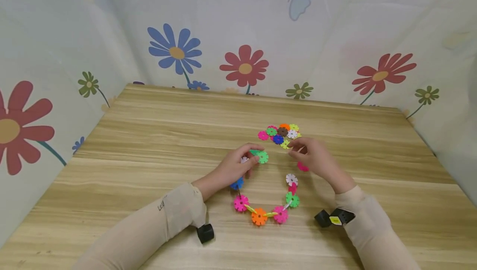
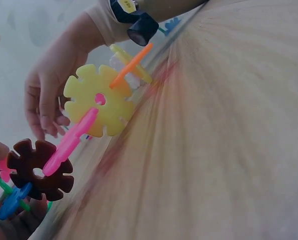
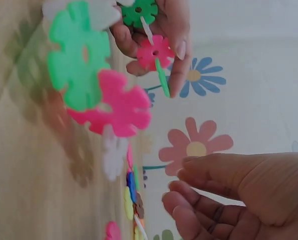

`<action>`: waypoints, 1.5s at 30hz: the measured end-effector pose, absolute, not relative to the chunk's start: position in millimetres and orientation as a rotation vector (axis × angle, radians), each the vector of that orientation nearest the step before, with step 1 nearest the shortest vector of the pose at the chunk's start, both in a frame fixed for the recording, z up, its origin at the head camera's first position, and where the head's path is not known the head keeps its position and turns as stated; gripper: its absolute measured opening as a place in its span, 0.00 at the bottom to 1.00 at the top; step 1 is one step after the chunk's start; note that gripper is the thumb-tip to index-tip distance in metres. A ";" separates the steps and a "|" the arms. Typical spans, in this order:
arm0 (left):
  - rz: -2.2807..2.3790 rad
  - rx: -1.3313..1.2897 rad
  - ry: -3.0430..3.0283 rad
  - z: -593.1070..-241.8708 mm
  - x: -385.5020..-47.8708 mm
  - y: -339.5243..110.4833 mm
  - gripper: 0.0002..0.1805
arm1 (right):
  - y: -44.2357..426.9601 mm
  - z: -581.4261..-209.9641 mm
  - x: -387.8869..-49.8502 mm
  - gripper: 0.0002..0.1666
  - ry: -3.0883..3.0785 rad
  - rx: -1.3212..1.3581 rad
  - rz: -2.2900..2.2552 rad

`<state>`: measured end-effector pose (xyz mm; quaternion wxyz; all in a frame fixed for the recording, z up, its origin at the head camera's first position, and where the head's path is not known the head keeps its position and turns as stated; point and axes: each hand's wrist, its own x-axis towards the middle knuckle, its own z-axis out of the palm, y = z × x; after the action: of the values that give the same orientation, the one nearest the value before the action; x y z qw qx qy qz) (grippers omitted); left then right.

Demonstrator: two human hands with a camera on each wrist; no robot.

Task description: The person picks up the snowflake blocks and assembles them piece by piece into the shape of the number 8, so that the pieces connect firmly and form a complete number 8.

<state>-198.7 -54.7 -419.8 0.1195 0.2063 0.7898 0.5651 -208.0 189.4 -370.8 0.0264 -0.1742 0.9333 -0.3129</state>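
A chain of slotted plastic flower discs curves across the table, with an orange disc (image 1: 259, 216) at its near bend. My left hand (image 1: 236, 165) pinches the chain's left end, where a green disc (image 1: 263, 157) shows beside the thumb; a pink disc (image 3: 155, 52) sits at those fingers in the right wrist view. At the other end of the chain is a white disc (image 1: 292, 179). My right hand (image 1: 316, 158) hovers with loosely bent fingers and nothing visible between them. Its fingertips are near the pile of loose discs (image 1: 278, 139).
A loose pink disc (image 1: 303, 167) lies under the right hand, partly hidden. The wooden table (image 1: 156, 125) meets a flower-printed cloth (image 1: 231, 9) at the back and sides. Black wrist cameras (image 1: 205, 233) hang below both sleeves.
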 end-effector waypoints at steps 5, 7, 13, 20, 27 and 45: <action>1.658 0.600 2.316 -421.3 -199.4 -54.5 0.21 | 198.0 -366.7 -209.6 0.10 2.900 -0.582 -0.811; 1.656 0.595 2.320 -421.6 -199.6 -54.3 0.22 | 201.1 -366.1 -209.9 0.08 2.905 -0.604 -0.758; 1.633 0.582 2.347 -419.8 -199.3 -54.5 0.23 | 211.4 -366.6 -210.4 0.09 2.863 -0.687 -0.651; 1.618 0.588 2.358 -419.5 -200.1 -56.0 0.24 | 214.7 -370.4 -210.9 0.09 2.824 -0.650 -0.541; 1.609 0.587 2.361 -419.2 -201.9 -57.6 0.22 | 214.4 -372.3 -212.3 0.11 2.818 -0.553 -0.447; 1.605 0.459 2.384 -417.7 -203.4 -57.7 0.22 | 211.0 -371.7 -213.3 0.05 2.867 -0.532 -0.673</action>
<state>-203.4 -57.7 -417.7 0.1151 0.1566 0.8137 0.5478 -213.3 211.0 -371.7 0.0744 -0.1774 0.9554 -0.2243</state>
